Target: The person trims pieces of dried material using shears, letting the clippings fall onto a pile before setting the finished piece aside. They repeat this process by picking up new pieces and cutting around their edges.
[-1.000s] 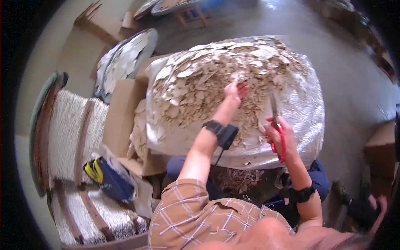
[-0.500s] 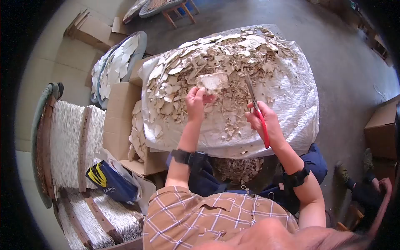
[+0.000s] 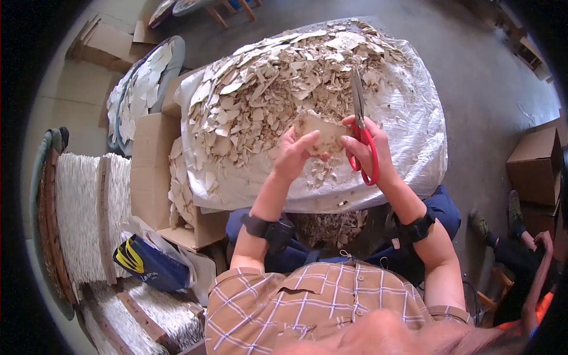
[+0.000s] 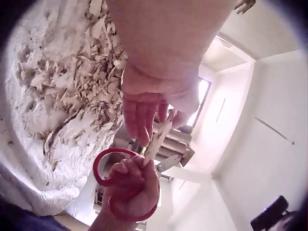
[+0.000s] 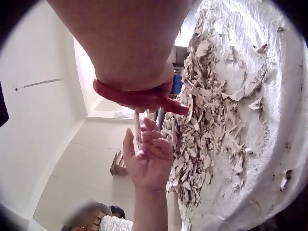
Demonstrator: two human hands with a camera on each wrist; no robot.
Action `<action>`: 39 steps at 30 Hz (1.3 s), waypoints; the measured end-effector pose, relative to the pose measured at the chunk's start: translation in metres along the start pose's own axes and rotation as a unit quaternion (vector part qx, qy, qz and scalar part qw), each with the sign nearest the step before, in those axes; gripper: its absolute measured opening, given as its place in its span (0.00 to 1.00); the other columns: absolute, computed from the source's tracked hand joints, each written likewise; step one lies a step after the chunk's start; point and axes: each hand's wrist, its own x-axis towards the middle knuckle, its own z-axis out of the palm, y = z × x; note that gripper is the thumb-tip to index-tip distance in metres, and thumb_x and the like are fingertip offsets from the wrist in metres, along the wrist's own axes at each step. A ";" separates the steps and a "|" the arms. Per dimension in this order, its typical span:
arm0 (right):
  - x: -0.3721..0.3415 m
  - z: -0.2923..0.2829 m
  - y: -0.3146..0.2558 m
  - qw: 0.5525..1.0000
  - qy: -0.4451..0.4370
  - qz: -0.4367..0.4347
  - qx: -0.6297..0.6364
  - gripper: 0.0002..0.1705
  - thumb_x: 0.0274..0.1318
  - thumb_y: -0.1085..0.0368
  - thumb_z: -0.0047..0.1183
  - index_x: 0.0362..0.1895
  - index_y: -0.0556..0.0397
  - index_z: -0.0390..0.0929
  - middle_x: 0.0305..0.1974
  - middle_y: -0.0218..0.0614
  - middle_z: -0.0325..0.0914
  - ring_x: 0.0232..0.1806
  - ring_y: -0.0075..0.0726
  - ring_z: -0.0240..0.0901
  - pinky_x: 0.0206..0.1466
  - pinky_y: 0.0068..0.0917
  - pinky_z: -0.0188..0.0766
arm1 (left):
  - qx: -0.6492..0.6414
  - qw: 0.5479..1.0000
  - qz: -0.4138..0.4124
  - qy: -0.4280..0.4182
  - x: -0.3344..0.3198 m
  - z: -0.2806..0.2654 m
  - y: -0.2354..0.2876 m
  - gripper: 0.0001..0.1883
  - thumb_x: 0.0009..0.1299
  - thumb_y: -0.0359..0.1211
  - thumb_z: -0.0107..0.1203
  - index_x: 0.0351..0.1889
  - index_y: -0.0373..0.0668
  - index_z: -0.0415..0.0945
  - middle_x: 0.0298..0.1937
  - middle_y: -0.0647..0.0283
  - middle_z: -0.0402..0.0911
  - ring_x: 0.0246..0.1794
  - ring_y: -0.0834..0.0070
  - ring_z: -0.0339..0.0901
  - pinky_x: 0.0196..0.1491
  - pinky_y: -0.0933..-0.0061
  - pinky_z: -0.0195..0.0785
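Observation:
Between the two hands is a flat, pale piece with brown stains point(image 3: 325, 131), held above the heap of flakes point(image 3: 266, 89). The left hand point(image 3: 294, 151) pinches its left side between thumb and fingers; in the left wrist view the piece point(image 4: 158, 139) appears edge-on. My right hand point(image 3: 373, 148) has red-handled scissors point(image 3: 372, 163) looped around it, blades pointing away from the body, while its thumb and fingers grip the piece's right edge. The right wrist view shows the left hand point(image 5: 153, 161) facing the right hand and the red handle point(image 5: 139, 98).
White sheeting point(image 3: 414, 130) lies under the heap. To the left are a cardboard box point(image 3: 155, 171), a blue bag point(image 3: 155, 266) and stacked white sheets point(image 3: 80, 219). Round trays of flakes point(image 3: 142, 94) stand beyond the box. Another person's shoes point(image 3: 515, 213) are at the right.
The left hand went from the heap to holding the piece, then brought it right and nearer the body. The right hand, with the scissors, came to the piece's other edge.

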 end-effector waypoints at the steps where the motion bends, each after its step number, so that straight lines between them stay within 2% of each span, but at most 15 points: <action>1: 0.002 0.004 0.004 0.999 0.029 -0.011 -0.006 0.15 0.49 0.67 0.52 0.41 0.57 0.67 0.19 0.25 0.66 0.18 0.19 0.63 0.21 0.19 0.61 | 0.015 1.000 0.016 -0.020 0.002 -0.004 -0.003 0.12 0.63 0.30 0.50 0.43 0.36 0.68 0.37 0.58 0.76 0.34 0.72 0.76 0.28 0.70 0.74; 2: 0.004 0.007 0.007 0.998 0.059 -0.023 -0.012 0.15 0.50 0.66 0.53 0.41 0.57 0.67 0.19 0.27 0.67 0.19 0.22 0.65 0.23 0.21 0.63 | 0.016 1.000 0.016 -0.020 0.004 -0.003 -0.003 0.12 0.63 0.30 0.50 0.43 0.36 0.68 0.37 0.58 0.76 0.34 0.72 0.76 0.28 0.70 0.74; 3: 0.005 0.008 0.010 0.998 0.058 -0.025 -0.011 0.15 0.50 0.66 0.53 0.41 0.57 0.67 0.19 0.27 0.67 0.19 0.22 0.65 0.23 0.21 0.63 | -0.028 0.998 0.047 0.042 0.006 0.000 -0.002 0.12 0.62 0.29 0.50 0.43 0.36 0.68 0.37 0.58 0.76 0.33 0.72 0.77 0.28 0.70 0.75; 5: 0.006 0.009 0.016 0.979 0.068 -0.042 -0.189 0.19 0.50 0.59 0.54 0.41 0.57 0.67 0.19 0.37 0.71 0.21 0.36 0.70 0.27 0.29 0.66 | -0.085 0.983 0.094 0.134 0.009 -0.004 0.003 0.11 0.62 0.28 0.49 0.42 0.36 0.68 0.36 0.57 0.77 0.31 0.70 0.77 0.29 0.70 0.75; 6: 0.005 0.010 0.019 0.979 0.065 -0.043 -0.187 0.19 0.50 0.59 0.54 0.41 0.57 0.67 0.19 0.37 0.71 0.21 0.36 0.70 0.27 0.29 0.66 | -0.085 0.982 0.096 0.137 0.010 -0.009 0.003 0.11 0.62 0.28 0.49 0.42 0.36 0.68 0.36 0.57 0.77 0.31 0.70 0.77 0.29 0.70 0.75; 8: -0.002 0.011 0.024 0.950 0.028 -0.033 -0.309 0.23 0.50 0.52 0.53 0.42 0.57 0.67 0.22 0.47 0.72 0.27 0.49 0.72 0.31 0.35 0.66 | -0.093 0.976 0.096 0.171 0.010 -0.017 0.003 0.09 0.62 0.28 0.49 0.40 0.36 0.69 0.36 0.57 0.77 0.31 0.69 0.77 0.28 0.70 0.75; 9: -0.004 0.013 0.024 0.948 0.013 -0.038 -0.316 0.24 0.49 0.51 0.54 0.42 0.56 0.67 0.23 0.47 0.72 0.29 0.53 0.72 0.32 0.39 0.67 | -0.094 0.976 0.097 0.172 0.009 -0.015 0.004 0.09 0.62 0.28 0.49 0.40 0.36 0.69 0.36 0.57 0.77 0.31 0.69 0.77 0.28 0.70 0.75; 15: -0.008 0.015 0.017 0.938 -0.007 -0.067 -0.341 0.22 0.48 0.50 0.54 0.38 0.55 0.68 0.26 0.45 0.72 0.30 0.56 0.71 0.32 0.42 0.66 | 0.012 0.980 0.130 0.148 0.000 0.000 0.008 0.09 0.60 0.27 0.50 0.38 0.35 0.70 0.34 0.57 0.77 0.29 0.69 0.78 0.27 0.72 0.75; 17: -0.009 0.014 0.015 0.936 -0.010 -0.071 -0.346 0.22 0.48 0.50 0.54 0.36 0.55 0.68 0.25 0.46 0.72 0.29 0.56 0.70 0.31 0.42 0.65 | 0.039 0.988 0.122 0.090 0.000 -0.007 0.008 0.11 0.59 0.27 0.50 0.39 0.34 0.70 0.33 0.58 0.78 0.29 0.71 0.78 0.26 0.75 0.74; 24: -0.010 0.011 0.015 0.936 -0.049 -0.059 -0.344 0.21 0.50 0.49 0.53 0.33 0.55 0.67 0.20 0.48 0.71 0.25 0.57 0.70 0.26 0.42 0.65 | 0.043 0.987 0.115 0.102 0.000 -0.016 0.017 0.11 0.57 0.26 0.53 0.39 0.39 0.71 0.32 0.62 0.78 0.27 0.76 0.77 0.19 0.78 0.67; 25: -0.010 0.010 0.016 0.936 -0.049 -0.058 -0.344 0.21 0.50 0.49 0.53 0.33 0.55 0.67 0.20 0.48 0.71 0.25 0.57 0.70 0.26 0.42 0.65 | 0.036 0.984 0.116 0.127 0.001 -0.016 0.018 0.10 0.57 0.25 0.53 0.37 0.38 0.71 0.31 0.63 0.78 0.25 0.78 0.76 0.18 0.79 0.66; 30: -0.011 0.011 0.013 0.909 -0.032 -0.097 -0.405 0.21 0.47 0.49 0.54 0.31 0.53 0.66 0.20 0.46 0.71 0.25 0.56 0.70 0.26 0.41 0.65 | 0.036 0.981 0.109 0.157 0.005 -0.023 0.016 0.10 0.56 0.25 0.55 0.36 0.39 0.71 0.28 0.65 0.77 0.21 0.80 0.75 0.16 0.81 0.65; 32: -0.013 0.012 0.010 0.900 -0.029 -0.117 -0.420 0.21 0.47 0.49 0.54 0.31 0.53 0.66 0.21 0.46 0.71 0.25 0.55 0.70 0.26 0.41 0.65 | 0.018 0.985 0.121 0.121 0.005 -0.027 0.015 0.12 0.55 0.26 0.56 0.38 0.40 0.71 0.27 0.65 0.77 0.19 0.81 0.73 0.15 0.82 0.64; 36: -0.012 0.010 0.014 0.876 -0.012 -0.186 -0.444 0.22 0.46 0.49 0.55 0.32 0.54 0.66 0.23 0.45 0.72 0.26 0.53 0.71 0.27 0.40 0.66 | 0.067 0.983 0.101 0.136 0.000 -0.020 0.021 0.15 0.54 0.25 0.56 0.40 0.40 0.71 0.27 0.65 0.77 0.19 0.81 0.73 0.15 0.81 0.64; 39: -0.013 0.007 0.012 0.880 -0.040 -0.156 -0.448 0.22 0.45 0.52 0.57 0.39 0.53 0.70 0.22 0.46 0.72 0.25 0.53 0.71 0.25 0.40 0.65 | 0.072 0.985 0.093 0.123 -0.001 -0.025 0.022 0.17 0.52 0.24 0.56 0.42 0.40 0.70 0.28 0.65 0.77 0.19 0.80 0.74 0.13 0.82 0.63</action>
